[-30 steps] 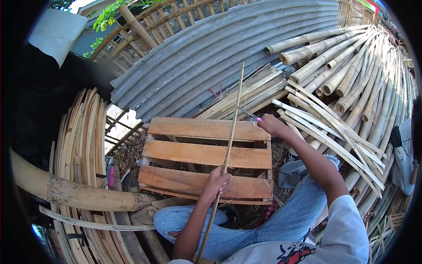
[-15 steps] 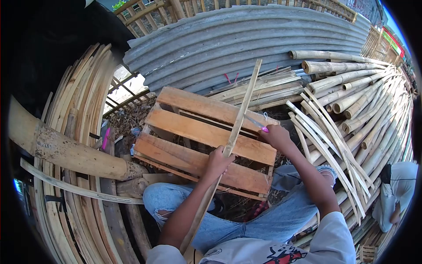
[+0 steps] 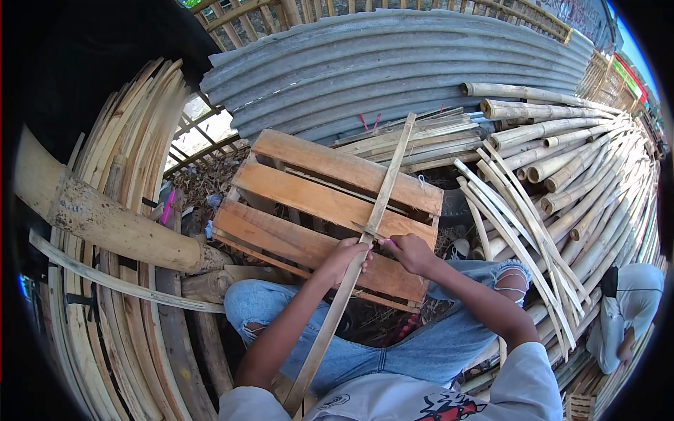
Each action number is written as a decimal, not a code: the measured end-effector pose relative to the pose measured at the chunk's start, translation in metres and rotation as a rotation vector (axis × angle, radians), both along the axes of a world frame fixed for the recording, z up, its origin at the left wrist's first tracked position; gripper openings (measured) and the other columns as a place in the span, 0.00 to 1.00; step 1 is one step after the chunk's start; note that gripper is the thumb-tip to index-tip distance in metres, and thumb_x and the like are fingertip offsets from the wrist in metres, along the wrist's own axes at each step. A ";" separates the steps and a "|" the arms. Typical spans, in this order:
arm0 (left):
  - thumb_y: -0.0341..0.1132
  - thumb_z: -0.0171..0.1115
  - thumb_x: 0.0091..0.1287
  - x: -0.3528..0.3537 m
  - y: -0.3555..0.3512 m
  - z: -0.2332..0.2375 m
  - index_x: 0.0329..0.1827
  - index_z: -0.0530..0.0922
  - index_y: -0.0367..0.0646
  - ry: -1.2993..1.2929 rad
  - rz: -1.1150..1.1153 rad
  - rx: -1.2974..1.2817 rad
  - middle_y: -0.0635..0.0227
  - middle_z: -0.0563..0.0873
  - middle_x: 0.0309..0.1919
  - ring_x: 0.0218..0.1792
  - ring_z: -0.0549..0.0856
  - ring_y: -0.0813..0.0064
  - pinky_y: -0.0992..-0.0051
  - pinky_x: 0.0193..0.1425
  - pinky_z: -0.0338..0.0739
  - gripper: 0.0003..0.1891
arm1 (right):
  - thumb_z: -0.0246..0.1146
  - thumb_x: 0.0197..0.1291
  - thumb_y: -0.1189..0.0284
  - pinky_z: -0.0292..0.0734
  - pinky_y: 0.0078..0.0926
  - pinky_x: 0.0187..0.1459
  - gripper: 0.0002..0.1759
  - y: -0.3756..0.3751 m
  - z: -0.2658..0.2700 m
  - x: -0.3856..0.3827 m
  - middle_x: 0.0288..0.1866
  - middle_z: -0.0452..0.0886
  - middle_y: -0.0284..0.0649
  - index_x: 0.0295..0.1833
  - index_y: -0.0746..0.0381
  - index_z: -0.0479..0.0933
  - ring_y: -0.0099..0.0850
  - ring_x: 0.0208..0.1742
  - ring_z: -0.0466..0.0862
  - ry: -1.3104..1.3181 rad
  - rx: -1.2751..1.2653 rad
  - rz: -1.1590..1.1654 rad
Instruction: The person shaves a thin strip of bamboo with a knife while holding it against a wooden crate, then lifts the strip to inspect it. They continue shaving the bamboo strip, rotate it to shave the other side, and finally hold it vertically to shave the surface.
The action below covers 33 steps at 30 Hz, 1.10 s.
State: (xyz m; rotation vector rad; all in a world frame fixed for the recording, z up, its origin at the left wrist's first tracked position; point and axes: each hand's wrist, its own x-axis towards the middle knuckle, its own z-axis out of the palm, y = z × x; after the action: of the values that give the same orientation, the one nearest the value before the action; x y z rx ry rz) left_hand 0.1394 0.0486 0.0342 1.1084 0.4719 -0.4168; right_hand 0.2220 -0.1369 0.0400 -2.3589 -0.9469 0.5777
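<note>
A long flat bamboo strip (image 3: 388, 184) slants across a slatted wooden crate (image 3: 302, 194) and down over my lap. My left hand (image 3: 344, 262) is wrapped round the strip near its middle. Just to the right, my right hand (image 3: 409, 253) is closed on the pink handle of a knife (image 3: 373, 234). The knife's blade lies across the strip, right above my left hand, with its tip past the strip's left edge. The handle is mostly hidden in my fingers.
Split strips (image 3: 130, 330) are stacked at the left beside a thick bamboo pole (image 3: 119, 235). Bamboo poles (image 3: 533, 110) and pale thin strips (image 3: 526, 231) lie at the right. Corrugated sheeting (image 3: 400, 63) stands behind the crate. Another person (image 3: 628, 309) is bent over at the far right.
My right hand has moved down and left along the strip with the knife, closer to my left hand. The strip's upper end sits slightly lower in view.
</note>
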 end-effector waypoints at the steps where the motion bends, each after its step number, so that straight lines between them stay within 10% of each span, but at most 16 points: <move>1: 0.33 0.57 0.65 -0.002 -0.001 0.002 0.39 0.73 0.39 0.033 0.013 -0.064 0.70 0.76 0.23 0.18 0.74 0.82 0.81 0.22 0.70 0.06 | 0.44 0.69 0.50 0.74 0.48 0.34 0.30 0.004 -0.003 -0.004 0.24 0.78 0.56 0.32 0.64 0.78 0.53 0.32 0.80 0.012 0.033 -0.007; 16: 0.28 0.52 0.64 -0.008 -0.021 -0.011 0.38 0.68 0.41 -0.034 -0.082 0.489 0.75 0.70 0.21 0.16 0.66 0.88 0.83 0.16 0.62 0.03 | 0.48 0.66 0.48 0.73 0.45 0.24 0.29 0.010 -0.026 0.011 0.19 0.79 0.51 0.26 0.62 0.76 0.49 0.22 0.81 -0.309 -0.053 0.014; 33: 0.28 0.52 0.65 0.002 -0.018 -0.007 0.39 0.67 0.42 0.013 -0.089 0.351 0.74 0.69 0.23 0.17 0.67 0.86 0.83 0.16 0.62 0.04 | 0.49 0.65 0.47 0.74 0.42 0.23 0.30 0.016 -0.027 0.012 0.19 0.79 0.50 0.26 0.62 0.77 0.46 0.21 0.81 -0.339 -0.092 0.039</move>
State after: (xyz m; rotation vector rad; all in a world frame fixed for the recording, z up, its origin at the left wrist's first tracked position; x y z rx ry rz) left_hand 0.1410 0.0307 0.0273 1.4707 0.5205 -0.4292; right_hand 0.2342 -0.1207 0.0125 -2.5765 -1.1355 0.2419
